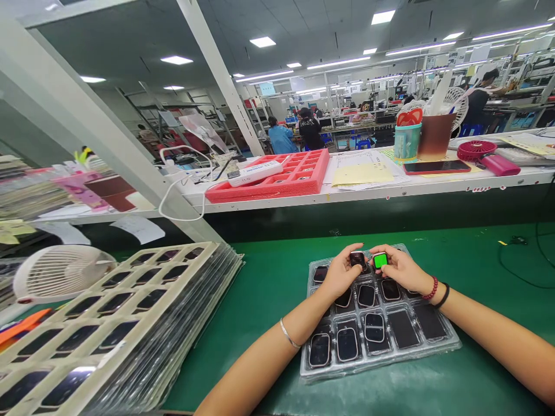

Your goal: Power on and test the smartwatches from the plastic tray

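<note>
A clear plastic tray (381, 359) lies on the green work surface, with dark watch-like devices in several compartments. Over its far part, my left hand (344, 270) grips a dark-screened watch (357, 259) between thumb and fingers. Close beside it, my right hand (401, 267) holds another watch (380, 261), whose screen glows green. The thumbs rest near the two screens. In the near row, one watch (374, 327) shows pale lines across its face. Two compartments at the near right hold only dark rectangular pads.
Stacked trays of watches (169, 315) stand at the left beside a white fan (63, 273). A shelf (373, 190) beyond carries a red foam tray (310, 173), papers, a phone (437, 167), cups and a pink handheld fan (477, 150). A black cable lies at the right. People sit in the background.
</note>
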`<state>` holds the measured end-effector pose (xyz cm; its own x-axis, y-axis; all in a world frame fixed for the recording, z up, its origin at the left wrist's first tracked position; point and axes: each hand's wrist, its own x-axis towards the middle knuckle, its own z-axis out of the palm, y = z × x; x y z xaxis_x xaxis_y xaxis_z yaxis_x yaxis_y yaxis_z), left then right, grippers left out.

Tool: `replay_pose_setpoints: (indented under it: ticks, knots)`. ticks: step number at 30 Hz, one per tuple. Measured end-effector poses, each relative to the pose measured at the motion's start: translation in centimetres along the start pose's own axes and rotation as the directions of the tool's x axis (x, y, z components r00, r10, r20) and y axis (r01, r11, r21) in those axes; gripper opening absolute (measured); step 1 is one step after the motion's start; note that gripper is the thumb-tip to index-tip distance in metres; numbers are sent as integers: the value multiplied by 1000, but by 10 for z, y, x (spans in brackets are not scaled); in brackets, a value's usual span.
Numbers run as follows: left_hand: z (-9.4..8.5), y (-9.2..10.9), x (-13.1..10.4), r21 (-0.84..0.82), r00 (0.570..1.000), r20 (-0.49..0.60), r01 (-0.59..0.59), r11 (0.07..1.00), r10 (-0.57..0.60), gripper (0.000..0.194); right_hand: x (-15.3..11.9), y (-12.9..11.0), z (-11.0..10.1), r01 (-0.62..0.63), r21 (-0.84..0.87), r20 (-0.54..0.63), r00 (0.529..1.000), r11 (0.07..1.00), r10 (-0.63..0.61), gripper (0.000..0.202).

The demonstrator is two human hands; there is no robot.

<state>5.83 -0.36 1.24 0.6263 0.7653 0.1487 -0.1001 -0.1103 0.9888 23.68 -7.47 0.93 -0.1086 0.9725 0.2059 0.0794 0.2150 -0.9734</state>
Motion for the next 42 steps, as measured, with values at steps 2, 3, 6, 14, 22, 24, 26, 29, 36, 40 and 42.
replay_pose_setpoints:
  ticks: [2,3,6,14,22,24,26,29,36,40,42]
  knots:
    - [0,-1,0,3,1000,-2,-4,1000,4,54,0,1,-1,-32,-11,-10,999,999,32,40]
    - [0,-1,0,3,1000,-3,-7,1000,7,52,0,1,-1,-40,-13,-13,999,999,40,40]
    - [-1,-1,0,8,1000,-8,-15,1000,15,42,0,1,0,-20,-3,4,1000,1000,20,44]
    - [-2,-3,1,16,999,-34,-30,999,31,44,0,3,-1,-12,-61,12,1000,998,13,39]
    - [-3,-6,2,26,999,-5,-34,999,35,46,0,0,1,-19,-26,9,1000,999,19,44]
    - [-2,-5,2,17,1000,-2,-27,999,27,47,0,0,1,-19,-20,10,1000,1000,19,44]
    - [-2,-5,2,-4,1000,-4,-19,1000,19,51,1,2,0,-22,10,15,1000,1000,22,47]
    - [-2,-3,2,-96,1000,-19,9,995,-11,61,3,5,-2,-28,156,10,1000,987,27,59]
    - [-5,2,4,-335,990,1,132,933,-140,61,6,2,-14,-173,477,-1,980,862,197,43]
    - [-9,7,6,-489,965,77,257,834,-252,40,6,-2,-21,-331,620,147,939,711,310,46]
    - [-11,8,7,-538,948,113,309,784,-296,42,7,-3,-23,-366,652,183,926,664,330,56]
